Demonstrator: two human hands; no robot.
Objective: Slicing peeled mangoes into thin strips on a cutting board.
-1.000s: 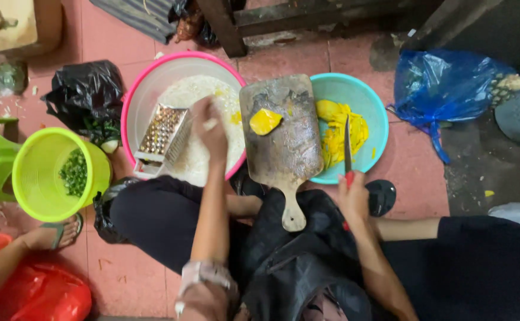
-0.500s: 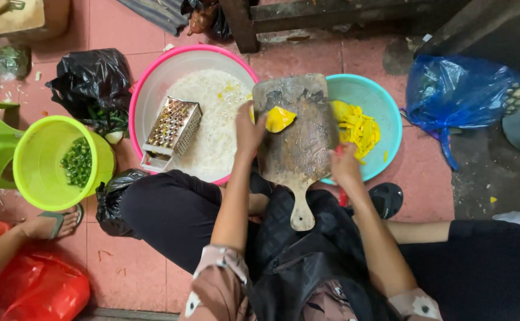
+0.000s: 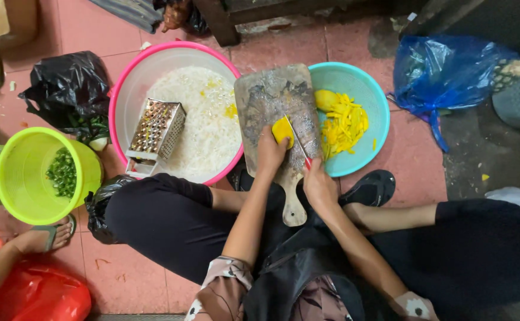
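Note:
A worn wooden cutting board (image 3: 266,98) rests across my lap and the rims of two basins. My left hand (image 3: 270,152) presses a yellow fruit piece (image 3: 282,130) onto the board. My right hand (image 3: 318,184) grips a red-handled knife (image 3: 298,141), its blade lying against the yellow piece. Right of the board, a teal basin (image 3: 372,95) holds yellow fruit strips (image 3: 343,123). To the left, a pink basin (image 3: 130,89) holds shredded white food and a metal box grater (image 3: 155,135).
A lime-green bucket (image 3: 19,172) with chopped green vegetables stands at the left, beside another person's sandalled foot (image 3: 43,238). A black plastic bag (image 3: 67,89), a blue plastic bag (image 3: 444,74) and a red bag (image 3: 34,294) lie on the pink tiled floor.
My left hand came from the pink basin to the board and slid the yellow piece down toward me. My right hand brought the knife in from the teal basin onto the piece.

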